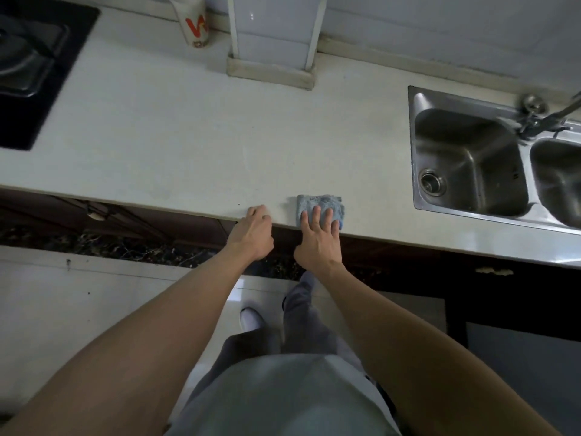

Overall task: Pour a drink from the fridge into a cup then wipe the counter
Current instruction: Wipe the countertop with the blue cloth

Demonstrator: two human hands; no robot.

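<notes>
While the right hand (318, 237) pressed flat, fingers straight, on the cloth (319, 206) at the counter's (188, 136) front edge, the left hand (255, 232) rested there, loosely curled and gripping nothing; even pressure and overlapping strokes would serve best.

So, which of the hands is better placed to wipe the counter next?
The right hand: its straight fingers lie on the blue cloth at the front edge of the counter. The left hand rests on the bare edge beside it, not touching the cloth.

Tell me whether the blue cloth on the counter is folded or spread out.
Folded. The blue cloth is a small thick square at the front edge of the counter, with the right hand flat on it.
</notes>
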